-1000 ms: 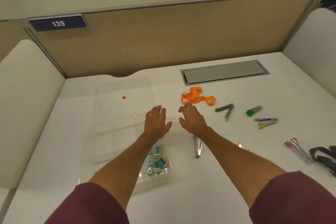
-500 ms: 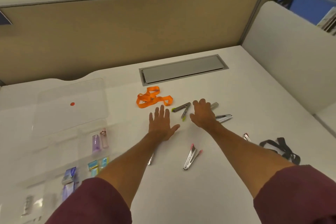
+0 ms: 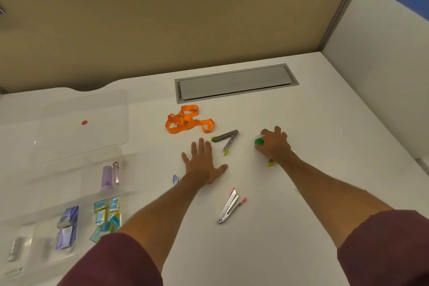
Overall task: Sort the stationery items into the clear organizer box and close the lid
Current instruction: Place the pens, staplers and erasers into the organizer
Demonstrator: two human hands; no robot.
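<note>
On the white surface [image 3: 325, 146], our right hand [image 3: 275, 144] has just closed on the green-capped item [image 3: 259, 142]; left hand [image 3: 202, 165] lies spread.

Both arms wear dark maroon sleeves pushed up above the elbows, leaving forearms, the left hand [image 3: 201, 165] and the right hand [image 3: 275, 144] bare.

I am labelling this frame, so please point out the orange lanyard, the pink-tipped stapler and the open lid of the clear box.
orange lanyard [image 3: 185, 119]: head view, on the folded strap near its middle.
pink-tipped stapler [image 3: 228, 208]: head view, on the metal body.
open lid [image 3: 69, 132]: head view, on the clear panel below the red dot.
</note>
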